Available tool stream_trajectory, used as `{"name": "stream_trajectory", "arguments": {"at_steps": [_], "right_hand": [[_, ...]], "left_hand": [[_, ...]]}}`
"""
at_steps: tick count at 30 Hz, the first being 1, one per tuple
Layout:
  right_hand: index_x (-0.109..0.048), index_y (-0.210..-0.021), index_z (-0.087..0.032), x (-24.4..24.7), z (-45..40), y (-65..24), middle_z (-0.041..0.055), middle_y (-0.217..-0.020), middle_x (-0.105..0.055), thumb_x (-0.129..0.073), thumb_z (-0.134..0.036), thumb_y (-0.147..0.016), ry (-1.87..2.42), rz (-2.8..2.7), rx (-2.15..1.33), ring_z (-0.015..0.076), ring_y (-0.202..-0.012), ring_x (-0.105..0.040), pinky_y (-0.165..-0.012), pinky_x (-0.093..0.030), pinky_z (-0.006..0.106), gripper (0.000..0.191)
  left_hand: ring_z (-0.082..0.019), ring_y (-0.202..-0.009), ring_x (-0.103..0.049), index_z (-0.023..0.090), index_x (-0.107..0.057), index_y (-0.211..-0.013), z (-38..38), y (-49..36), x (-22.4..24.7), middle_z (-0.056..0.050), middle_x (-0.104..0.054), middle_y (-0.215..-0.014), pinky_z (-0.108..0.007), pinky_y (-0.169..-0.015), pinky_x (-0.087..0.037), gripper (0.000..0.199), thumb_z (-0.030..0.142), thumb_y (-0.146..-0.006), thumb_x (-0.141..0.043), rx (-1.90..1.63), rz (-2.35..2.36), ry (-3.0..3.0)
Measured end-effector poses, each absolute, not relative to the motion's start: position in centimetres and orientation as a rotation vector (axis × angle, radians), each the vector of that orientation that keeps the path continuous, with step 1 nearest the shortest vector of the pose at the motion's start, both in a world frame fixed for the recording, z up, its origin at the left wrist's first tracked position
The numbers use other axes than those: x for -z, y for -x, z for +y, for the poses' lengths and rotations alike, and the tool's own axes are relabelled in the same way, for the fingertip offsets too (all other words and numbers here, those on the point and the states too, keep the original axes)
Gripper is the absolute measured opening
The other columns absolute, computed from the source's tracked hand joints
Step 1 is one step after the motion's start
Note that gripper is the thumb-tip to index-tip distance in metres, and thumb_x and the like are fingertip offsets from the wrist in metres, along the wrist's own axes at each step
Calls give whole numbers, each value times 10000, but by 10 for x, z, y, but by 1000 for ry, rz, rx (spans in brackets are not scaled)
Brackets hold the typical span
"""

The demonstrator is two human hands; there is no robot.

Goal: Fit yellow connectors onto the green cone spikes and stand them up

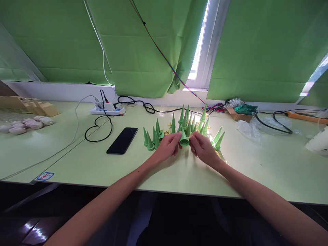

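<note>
Between both hands is a green cone (184,140), its hollow round base tilted toward me. My left hand (169,147) pinches the cone's left side. At its right side, my right hand (201,146) has its fingers pressed together on a small yellowish piece, partly hidden by the fingertips. Several upright green cones (150,142) stand on the table just beyond and to the left of my hands. Two more cones (218,141) are right of my right hand. Small yellow pieces (167,132) lie among the cones.
A black phone (122,140) lies left of the cones on the pale green table (256,171). Behind it are a power strip (107,110) and black cables. White rounded items (34,123) sit far left. A small cardboard box (239,115) and clear plastic bags (248,131) are at the right.
</note>
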State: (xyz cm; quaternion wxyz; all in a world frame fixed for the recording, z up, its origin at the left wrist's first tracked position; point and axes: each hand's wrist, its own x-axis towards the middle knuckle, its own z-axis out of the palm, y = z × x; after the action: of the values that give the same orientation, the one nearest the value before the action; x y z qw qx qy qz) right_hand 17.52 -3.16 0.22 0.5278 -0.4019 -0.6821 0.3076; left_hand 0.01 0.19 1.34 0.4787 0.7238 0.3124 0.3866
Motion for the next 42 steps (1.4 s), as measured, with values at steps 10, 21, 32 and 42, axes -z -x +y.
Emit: {"name": "stream_trajectory", "arguments": {"at_steps": [10,21,32,42], "right_hand": [[-362,-647,-232,1,-29,-176,-52,-491,-398,-436,-591,-967,1062,-1620,-666,95,-432,-369,-404,-299,246,486],[-383,-559,-226,0,-24,-175,-37,-435,-409,-462,-614,-940,1103,-1559,-748,102,-390,-382,-388,-314,257,549],[-434,-632,-214,1,-24,-175,-40,-506,-438,-439,-563,-978,1094,-1571,-687,92,-421,-391,-412,-317,252,491],[-459,-709,-214,2,-24,-176,-45,-562,-470,-463,-538,-979,1044,-1548,-676,86,-444,-405,-440,-339,240,422]], "left_hand": [[-54,-458,-406,177,-593,-1047,2,1,-8,5,-575,-785,-219,-431,-343,364,513,-914,-544,-991,795,-1922],[-75,-578,-461,186,-640,-981,4,0,-4,-14,-528,-845,-215,-521,-374,210,372,-940,-551,-1136,815,-2293],[-30,-474,-419,218,-500,-1070,0,-1,-8,3,-560,-946,-213,-469,-334,300,442,-898,-601,-1134,906,-2026],[-92,-482,-443,151,-558,-612,1,-1,-14,26,-491,-503,-256,-574,-378,581,561,-981,-372,-1053,909,-1934]]}}
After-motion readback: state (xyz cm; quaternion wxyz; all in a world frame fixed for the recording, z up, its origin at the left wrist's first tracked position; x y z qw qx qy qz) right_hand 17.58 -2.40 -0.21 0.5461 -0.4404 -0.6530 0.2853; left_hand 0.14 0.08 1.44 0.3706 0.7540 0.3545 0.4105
